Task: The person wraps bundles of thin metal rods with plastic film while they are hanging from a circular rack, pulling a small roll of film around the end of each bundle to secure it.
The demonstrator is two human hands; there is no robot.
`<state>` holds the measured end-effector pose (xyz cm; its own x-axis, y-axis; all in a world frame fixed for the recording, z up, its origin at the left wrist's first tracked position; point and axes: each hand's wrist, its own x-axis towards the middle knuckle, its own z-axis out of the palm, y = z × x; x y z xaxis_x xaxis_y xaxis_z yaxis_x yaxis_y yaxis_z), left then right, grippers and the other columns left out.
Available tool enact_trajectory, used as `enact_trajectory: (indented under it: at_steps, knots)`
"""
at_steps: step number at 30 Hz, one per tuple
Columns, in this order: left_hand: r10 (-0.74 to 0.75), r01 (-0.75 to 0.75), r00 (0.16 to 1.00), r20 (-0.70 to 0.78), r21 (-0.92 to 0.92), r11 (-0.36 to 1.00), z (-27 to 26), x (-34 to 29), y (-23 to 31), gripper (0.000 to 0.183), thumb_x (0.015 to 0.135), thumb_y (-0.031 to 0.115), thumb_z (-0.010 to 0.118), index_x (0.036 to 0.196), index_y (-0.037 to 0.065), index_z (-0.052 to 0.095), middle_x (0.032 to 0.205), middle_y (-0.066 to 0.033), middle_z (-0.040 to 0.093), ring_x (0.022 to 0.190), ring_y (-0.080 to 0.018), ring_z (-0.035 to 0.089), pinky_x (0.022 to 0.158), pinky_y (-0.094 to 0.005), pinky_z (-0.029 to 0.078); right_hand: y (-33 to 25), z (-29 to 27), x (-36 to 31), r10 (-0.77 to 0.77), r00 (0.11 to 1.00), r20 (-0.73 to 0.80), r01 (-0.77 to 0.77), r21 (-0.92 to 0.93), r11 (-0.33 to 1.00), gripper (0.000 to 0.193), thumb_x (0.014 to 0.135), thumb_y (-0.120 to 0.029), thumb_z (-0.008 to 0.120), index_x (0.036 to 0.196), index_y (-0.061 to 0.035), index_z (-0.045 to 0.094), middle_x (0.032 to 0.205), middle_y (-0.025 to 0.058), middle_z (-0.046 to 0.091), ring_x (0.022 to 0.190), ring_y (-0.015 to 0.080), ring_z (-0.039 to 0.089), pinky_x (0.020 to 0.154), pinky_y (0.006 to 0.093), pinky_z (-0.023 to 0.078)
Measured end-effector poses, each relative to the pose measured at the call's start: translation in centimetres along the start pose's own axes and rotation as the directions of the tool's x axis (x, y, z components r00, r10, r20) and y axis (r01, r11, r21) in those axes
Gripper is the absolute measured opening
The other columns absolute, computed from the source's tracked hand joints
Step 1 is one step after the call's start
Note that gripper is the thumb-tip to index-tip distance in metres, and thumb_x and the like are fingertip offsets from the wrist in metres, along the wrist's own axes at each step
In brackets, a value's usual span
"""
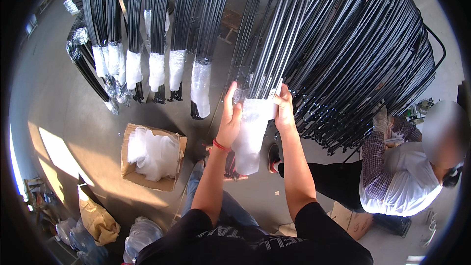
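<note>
A bundle of long black rods point(279, 39) hangs down in front of me. Its lower ends run into a translucent white plastic sleeve point(249, 140). My left hand point(229, 118) grips the sleeve's upper edge on the left, thumb toward me and a red bracelet on the wrist. On the other side my right hand point(284, 110) has its fingers closed at the top edge, where a white flap of the wrapping stands out. The rod tips inside the sleeve are hidden.
More rod bundles with wrapped ends point(200, 86) hang at the left. A dense rack of bare black rods point(363, 59) fills the right, where a person in a white vest point(397, 181) works. An open cardboard box point(128, 169) of white sleeves stands on the floor, lower left.
</note>
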<state>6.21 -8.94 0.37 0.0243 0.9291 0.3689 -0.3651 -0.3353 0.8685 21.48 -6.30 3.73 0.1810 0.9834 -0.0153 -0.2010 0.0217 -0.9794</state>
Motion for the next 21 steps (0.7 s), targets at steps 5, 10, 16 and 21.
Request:
enact_trajectory:
  at_steps: [5,10,16,21]
  knots:
    - [-0.155,0.15,0.986,-0.062,-0.073,0.986,0.8,-0.1,1.7,0.053,0.091,0.011,0.034,0.136,0.003,0.006,0.138,-0.0049,0.018,0.084,-0.0071,0.036,0.075,-0.0191,0.032,0.2,-0.2,-0.4,0.024,0.998,-0.052,-0.023,0.009,1.0,0.048,0.065,-0.015,0.068,0.106,0.0003,0.047,0.1,0.0062,0.057,0.091,0.0157,0.054,0.083,0.0264,0.04]
    - [-0.135,0.141,0.981,-0.136,0.038,0.989,0.8,-0.4,1.0,0.051,0.09,0.007,0.034,0.136,0.002,0.012,0.132,-0.006,0.028,0.083,-0.0093,0.025,0.069,-0.019,0.026,0.6,-0.3,-0.1,0.03,0.996,-0.08,-0.03,0.0,1.0,0.05,0.065,-0.013,0.068,0.108,-0.0002,0.046,0.096,0.008,0.057,0.086,0.0178,0.054,0.077,0.0284,0.043]
    - [-0.094,0.118,0.981,-0.169,0.135,0.984,0.0,-0.9,0.1,0.049,0.09,0.008,0.036,0.135,0.002,0.017,0.097,0.0001,0.046,0.066,-0.0049,0.03,0.059,-0.0156,0.03,0.8,0.1,0.1,0.055,0.995,-0.08,-0.052,0.032,0.998,0.049,0.066,-0.013,0.068,0.108,-0.0007,0.046,0.092,0.0093,0.058,0.082,0.0183,0.056,0.072,0.0295,0.045]
    - [0.084,-0.07,0.995,-0.048,0.245,0.967,0.1,-0.1,1.6,0.038,0.088,0.001,0.03,0.125,-0.003,0.038,0.114,-0.0148,0.053,0.107,-0.0194,0.049,0.091,-0.026,0.035,0.6,0.4,-0.5,0.062,0.996,-0.071,-0.055,0.093,0.994,0.051,0.066,-0.017,0.07,0.108,0.0006,0.046,0.096,0.0092,0.058,0.088,0.0187,0.054,0.079,0.0282,0.041]
